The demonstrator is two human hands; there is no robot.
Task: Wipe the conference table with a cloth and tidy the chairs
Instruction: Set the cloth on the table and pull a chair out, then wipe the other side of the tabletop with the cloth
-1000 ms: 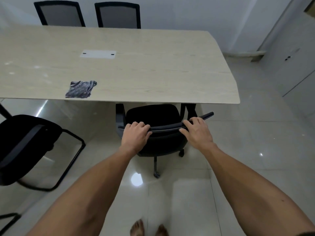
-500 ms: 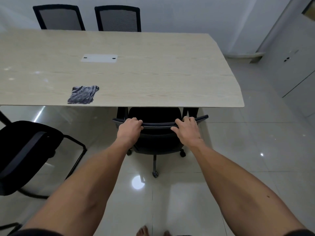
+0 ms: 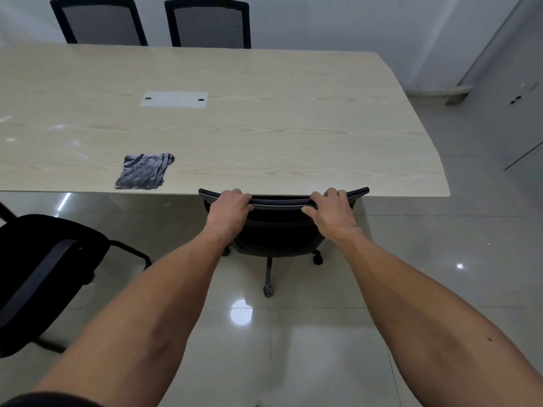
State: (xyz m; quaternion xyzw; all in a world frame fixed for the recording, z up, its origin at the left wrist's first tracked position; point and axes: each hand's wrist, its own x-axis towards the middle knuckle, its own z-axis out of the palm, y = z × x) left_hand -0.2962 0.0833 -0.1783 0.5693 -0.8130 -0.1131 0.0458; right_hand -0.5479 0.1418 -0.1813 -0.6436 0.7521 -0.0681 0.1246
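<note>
A black wheeled office chair (image 3: 279, 230) stands against the near edge of the light wooden conference table (image 3: 264, 127), its seat hidden under the top. My left hand (image 3: 229, 212) grips the left part of the backrest's top rail. My right hand (image 3: 332, 214) grips the right part of the same rail. A folded grey cloth (image 3: 145, 171) lies on the table near its front edge, left of my hands.
A second black chair (image 3: 41, 271) stands pulled out at the left, away from the table. Two mesh-backed chairs (image 3: 205, 23) sit tucked in at the far side. A white cable cover (image 3: 174, 99) is set in the tabletop. Glossy tiled floor lies to the right.
Both hands have pushed the wheeled chair forward; its seat has slid under the table and the backrest now meets the table edge.
</note>
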